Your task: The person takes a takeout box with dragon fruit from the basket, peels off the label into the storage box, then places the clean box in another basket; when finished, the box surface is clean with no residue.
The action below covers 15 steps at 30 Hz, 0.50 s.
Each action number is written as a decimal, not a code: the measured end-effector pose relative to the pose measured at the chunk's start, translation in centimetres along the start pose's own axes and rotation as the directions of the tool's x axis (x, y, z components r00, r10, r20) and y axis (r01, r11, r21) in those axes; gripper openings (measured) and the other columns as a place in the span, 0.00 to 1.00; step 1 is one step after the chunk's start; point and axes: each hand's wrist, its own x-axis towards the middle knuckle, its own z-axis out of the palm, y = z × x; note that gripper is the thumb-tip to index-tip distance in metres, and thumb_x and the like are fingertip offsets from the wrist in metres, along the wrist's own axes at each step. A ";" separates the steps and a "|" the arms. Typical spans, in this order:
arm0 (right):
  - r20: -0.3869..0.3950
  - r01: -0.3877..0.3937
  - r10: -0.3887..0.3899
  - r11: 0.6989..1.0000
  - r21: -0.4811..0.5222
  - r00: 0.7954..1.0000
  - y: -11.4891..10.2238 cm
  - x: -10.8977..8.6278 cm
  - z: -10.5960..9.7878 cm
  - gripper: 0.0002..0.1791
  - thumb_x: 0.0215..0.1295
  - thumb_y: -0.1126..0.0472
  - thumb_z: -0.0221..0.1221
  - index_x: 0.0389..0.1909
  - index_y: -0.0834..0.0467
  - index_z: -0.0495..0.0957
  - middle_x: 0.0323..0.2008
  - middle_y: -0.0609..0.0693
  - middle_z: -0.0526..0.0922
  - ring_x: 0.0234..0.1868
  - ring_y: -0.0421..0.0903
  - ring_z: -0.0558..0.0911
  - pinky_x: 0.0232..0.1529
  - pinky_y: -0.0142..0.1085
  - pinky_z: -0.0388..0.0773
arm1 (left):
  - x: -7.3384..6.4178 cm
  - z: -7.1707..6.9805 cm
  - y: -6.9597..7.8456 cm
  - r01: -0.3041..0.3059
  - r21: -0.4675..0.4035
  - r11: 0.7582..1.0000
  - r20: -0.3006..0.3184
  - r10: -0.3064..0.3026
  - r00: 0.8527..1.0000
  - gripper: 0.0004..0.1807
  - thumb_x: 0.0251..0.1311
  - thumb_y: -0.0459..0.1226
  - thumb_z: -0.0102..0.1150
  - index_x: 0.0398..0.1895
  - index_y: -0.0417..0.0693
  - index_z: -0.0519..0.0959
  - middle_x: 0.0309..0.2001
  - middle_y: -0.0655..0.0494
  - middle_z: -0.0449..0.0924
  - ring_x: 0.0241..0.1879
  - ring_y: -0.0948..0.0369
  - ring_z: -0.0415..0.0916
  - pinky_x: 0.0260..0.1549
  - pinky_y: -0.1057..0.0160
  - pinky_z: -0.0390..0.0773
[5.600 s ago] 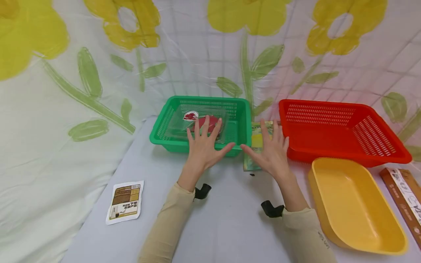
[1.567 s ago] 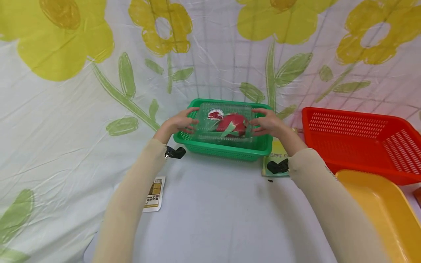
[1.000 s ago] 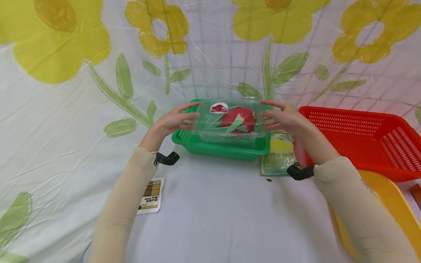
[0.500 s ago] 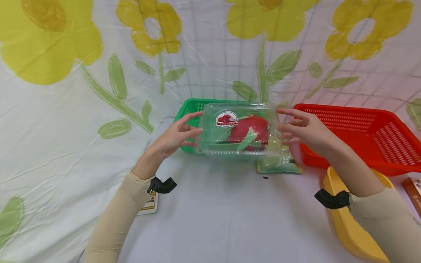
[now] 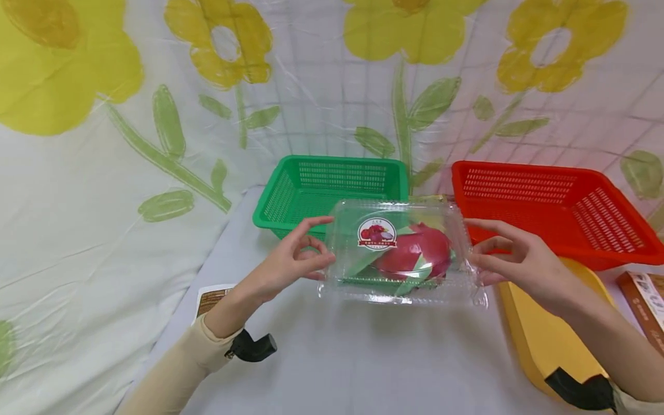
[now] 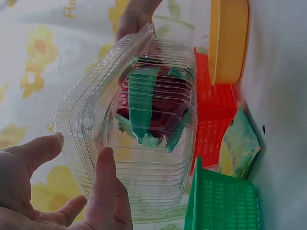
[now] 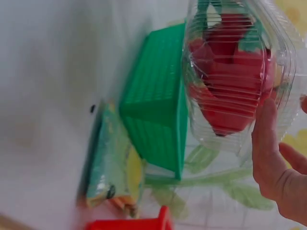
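Both hands hold a clear plastic clamshell box (image 5: pixel 363 268) up in front of the baskets, one at each end. Inside it lies a red dragon fruit (image 5: pixel 422 251) with green scales, and a round fruit label (image 5: pixel 377 234) is on the lid. The left hand (image 5: pixel 287 259) pinches the left end between thumb and fingers. At the opposite end, the right hand (image 5: pixel 519 262) grips in the same way. In the left wrist view the box (image 6: pixel 144 177) hangs well off the table, tilted. The right wrist view shows right-hand fingers (image 7: pixel 268 139) along the box wall.
Behind the box stands a green basket (image 5: pixel 332 202), with a red basket (image 5: pixel 524 213) to its right. A yellow tub (image 5: pixel 550 323) sits under the right forearm, beside a brown box (image 5: pixel 640 300). A green-yellow packet (image 6: pixel 240 143) lies between the baskets; a white packet (image 5: pixel 207 297) is partly behind the left arm.
The hands went into the green basket, took the clamshell box by its ends and lifted it out. It has come toward the person and to the right, leaving the green basket behind it.
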 end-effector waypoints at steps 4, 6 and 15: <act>0.011 -0.005 0.004 0.999 0.052 1.000 1.4 -1.7 0.5 0.32 0.70 0.66 0.57 0.73 0.48 0.63 0.46 0.51 0.79 0.40 0.48 0.84 0.36 0.40 0.85 | -0.6 1.2 -1.3 0.004 -0.009 1.000 0.022 -0.003 1.000 0.37 0.64 0.32 0.62 0.74 0.55 0.58 0.41 0.46 0.70 0.37 0.56 0.82 0.39 0.49 0.83; 0.018 -0.028 0.027 0.997 0.072 0.999 2.1 -2.5 0.7 0.32 0.70 0.66 0.57 0.73 0.48 0.62 0.45 0.51 0.79 0.40 0.48 0.85 0.36 0.40 0.85 | -0.8 1.8 -2.1 0.008 -0.010 1.000 0.038 -0.008 0.999 0.37 0.64 0.32 0.62 0.74 0.53 0.57 0.41 0.46 0.69 0.37 0.54 0.81 0.38 0.49 0.84; 0.007 -0.111 0.111 0.989 0.094 0.994 4.9 -4.7 1.5 0.33 0.69 0.65 0.59 0.73 0.52 0.61 0.42 0.56 0.79 0.39 0.48 0.85 0.35 0.42 0.85 | -1.3 4.4 -5.5 0.045 -0.013 0.999 0.051 -0.044 0.998 0.38 0.62 0.33 0.65 0.73 0.52 0.58 0.41 0.46 0.69 0.35 0.58 0.81 0.35 0.45 0.83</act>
